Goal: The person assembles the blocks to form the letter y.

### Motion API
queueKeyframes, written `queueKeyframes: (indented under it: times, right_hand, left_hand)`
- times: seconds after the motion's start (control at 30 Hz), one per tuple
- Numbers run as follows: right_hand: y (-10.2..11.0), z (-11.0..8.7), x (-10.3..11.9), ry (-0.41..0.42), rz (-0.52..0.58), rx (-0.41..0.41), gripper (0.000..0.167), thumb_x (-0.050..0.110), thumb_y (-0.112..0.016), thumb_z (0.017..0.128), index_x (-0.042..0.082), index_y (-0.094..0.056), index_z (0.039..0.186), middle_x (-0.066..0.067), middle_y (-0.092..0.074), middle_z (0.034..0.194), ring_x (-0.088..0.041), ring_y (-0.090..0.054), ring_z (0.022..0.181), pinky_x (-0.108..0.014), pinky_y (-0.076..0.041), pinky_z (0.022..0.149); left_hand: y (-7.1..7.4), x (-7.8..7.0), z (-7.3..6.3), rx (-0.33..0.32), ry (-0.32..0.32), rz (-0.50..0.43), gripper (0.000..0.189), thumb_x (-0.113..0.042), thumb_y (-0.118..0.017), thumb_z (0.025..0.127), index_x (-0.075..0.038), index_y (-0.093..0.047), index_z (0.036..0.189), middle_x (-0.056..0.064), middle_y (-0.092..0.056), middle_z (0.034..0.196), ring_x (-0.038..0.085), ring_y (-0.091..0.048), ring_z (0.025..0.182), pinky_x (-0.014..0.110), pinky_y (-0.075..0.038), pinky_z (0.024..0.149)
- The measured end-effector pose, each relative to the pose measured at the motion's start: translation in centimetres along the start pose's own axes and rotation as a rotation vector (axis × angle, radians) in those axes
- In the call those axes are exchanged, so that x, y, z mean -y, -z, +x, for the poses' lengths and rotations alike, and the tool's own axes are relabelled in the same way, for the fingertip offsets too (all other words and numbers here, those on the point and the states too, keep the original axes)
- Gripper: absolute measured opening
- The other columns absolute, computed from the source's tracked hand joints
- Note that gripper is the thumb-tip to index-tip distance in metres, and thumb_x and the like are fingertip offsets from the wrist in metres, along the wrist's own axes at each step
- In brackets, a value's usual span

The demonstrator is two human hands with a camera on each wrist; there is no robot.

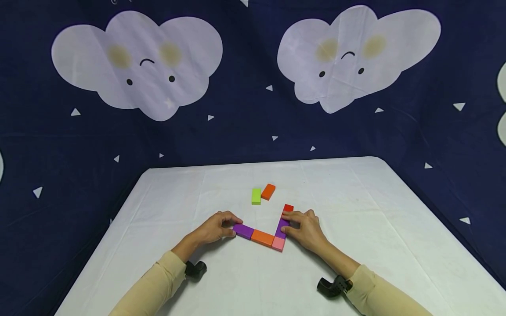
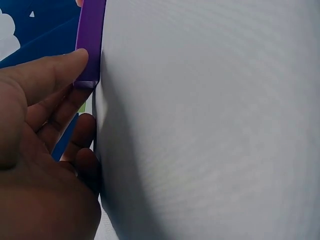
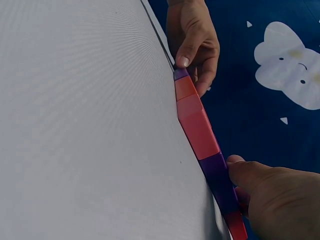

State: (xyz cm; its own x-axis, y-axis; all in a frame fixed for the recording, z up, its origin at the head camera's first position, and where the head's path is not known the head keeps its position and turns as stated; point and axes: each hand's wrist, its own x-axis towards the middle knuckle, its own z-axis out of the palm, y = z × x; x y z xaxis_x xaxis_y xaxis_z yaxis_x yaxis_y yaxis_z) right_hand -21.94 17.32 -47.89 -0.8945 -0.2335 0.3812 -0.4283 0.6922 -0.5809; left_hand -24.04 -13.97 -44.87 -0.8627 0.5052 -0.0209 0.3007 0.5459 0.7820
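Wooden-looking blocks lie end to end in an L on the white cloth. My left hand (image 1: 216,227) pinches the left-end purple block (image 1: 243,231) between thumb and fingers; the left wrist view shows the thumb on that block's face. Beside it come an orange block (image 1: 262,238) and a pink block (image 1: 278,243) at the corner. From there another purple block (image 1: 281,228) and a red block (image 1: 288,208) run away from me. My right hand (image 1: 308,229) grips this second purple block, its thumb on the side and fingers reaching over near the red one, partly covering both.
Beyond the L, a lime green block (image 1: 256,196) and a tilted orange block (image 1: 268,192) lie close together. The white-covered table (image 1: 340,184) ends at a dark blue curtain (image 1: 245,140) with cloud faces.
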Motion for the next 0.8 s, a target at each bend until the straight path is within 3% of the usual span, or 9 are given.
queueKeyframes:
  times: [0.2, 0.37, 0.5, 0.63, 0.73, 0.8]
  right_hand:
    - [0.1, 0.0, -0.1, 0.002, -0.009, 0.003, 0.038, 0.033, -0.078, 0.073, 0.019, -0.072, 0.109, 0.004, -0.068, 0.117, -0.011, -0.038, 0.08, -0.03, -0.025, 0.071]
    - [0.2, 0.1, 0.0, 0.005, -0.01, 0.003, 0.039, 0.032, -0.078, 0.074, 0.018, -0.072, 0.109, 0.003, -0.068, 0.118, -0.012, -0.038, 0.08, -0.03, -0.025, 0.071]
    - [0.3, 0.1, 0.0, 0.001, -0.016, 0.003, 0.039, 0.033, -0.078, 0.074, 0.019, -0.072, 0.11, 0.003, -0.068, 0.118, -0.012, -0.038, 0.08, -0.03, -0.025, 0.072]
    - [0.2, 0.1, 0.0, 0.003, -0.019, -0.002, 0.039, 0.033, -0.078, 0.073, 0.019, -0.072, 0.109, 0.003, -0.068, 0.117, -0.012, -0.038, 0.08, -0.03, -0.025, 0.071]
    - [0.1, 0.1, 0.0, 0.002, -0.019, -0.003, 0.039, 0.032, -0.079, 0.073, 0.019, -0.072, 0.109, 0.003, -0.069, 0.117, -0.012, -0.038, 0.079, -0.03, -0.025, 0.071]
    - [0.1, 0.1, 0.0, 0.0, -0.022, -0.002, 0.039, 0.033, -0.079, 0.073, 0.02, -0.072, 0.109, 0.004, -0.069, 0.116, -0.012, -0.038, 0.079, -0.03, -0.025, 0.071]
  left_hand:
    - [0.4, -0.2, 0.1, -0.001, -0.015, -0.043, 0.035, -0.014, -0.068, 0.084, -0.011, -0.064, 0.118, 0.007, -0.063, 0.116, 0.02, -0.047, 0.1, 0.029, -0.038, 0.084]
    - [1.2, -1.0, 1.0, -0.062, 0.016, -0.057, 0.033, -0.018, -0.064, 0.087, -0.012, -0.063, 0.119, 0.006, -0.063, 0.117, 0.019, -0.048, 0.096, 0.029, -0.038, 0.074]
    - [1.6, -1.8, 2.1, -0.123, 0.023, -0.03, 0.032, -0.017, -0.065, 0.087, -0.012, -0.064, 0.118, 0.005, -0.065, 0.116, 0.022, -0.05, 0.099, 0.033, -0.038, 0.079]
    - [1.7, -2.5, 3.3, -0.189, 0.001, -0.015, 0.031, -0.015, -0.065, 0.087, -0.009, -0.064, 0.117, 0.008, -0.065, 0.115, 0.03, -0.05, 0.104, 0.043, -0.034, 0.094]
    - [1.5, -2.7, 4.3, -0.225, -0.004, 0.009, 0.032, -0.015, -0.066, 0.087, -0.009, -0.064, 0.118, 0.008, -0.064, 0.115, 0.031, -0.05, 0.106, 0.045, -0.033, 0.096]
    - [1.3, -2.9, 5.0, -0.242, 0.014, 0.037, 0.032, -0.016, -0.067, 0.086, -0.011, -0.065, 0.118, 0.006, -0.064, 0.115, 0.029, -0.049, 0.107, 0.042, -0.038, 0.09]
